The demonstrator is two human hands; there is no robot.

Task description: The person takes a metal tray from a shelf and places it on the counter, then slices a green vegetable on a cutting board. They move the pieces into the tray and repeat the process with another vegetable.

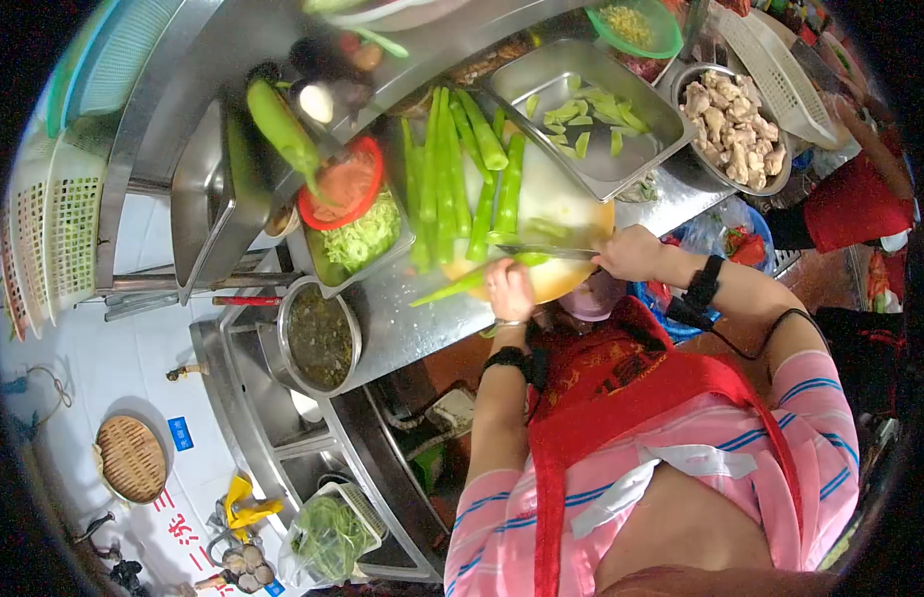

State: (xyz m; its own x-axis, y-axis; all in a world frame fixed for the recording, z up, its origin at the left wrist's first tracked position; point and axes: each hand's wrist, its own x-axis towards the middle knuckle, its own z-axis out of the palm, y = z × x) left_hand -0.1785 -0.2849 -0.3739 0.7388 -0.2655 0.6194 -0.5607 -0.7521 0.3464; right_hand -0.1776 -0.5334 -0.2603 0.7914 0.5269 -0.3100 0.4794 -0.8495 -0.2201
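Observation:
My left hand (510, 291) is closed, its fingers curled over a long green vegetable stalk (452, 290) near the front edge of a round, yellowish cutting board (569, 283). In my right hand (631, 253) is a knife (550, 252), its blade lying across the stalk just beside my left fingers. Several more long green stalks (445, 184) lie side by side on the board and counter beyond. Behind the board stands a metal tray (636, 164) with sliced green pieces (581, 111) in it.
Left of the stalks, a metal container of shredded greens (363, 239) stands beside a red-rimmed basket (341, 184). A pot of dark liquid (321, 333) is nearer. At right are a bowl of pale meat pieces (738, 129) and another person's red clothing (850, 204).

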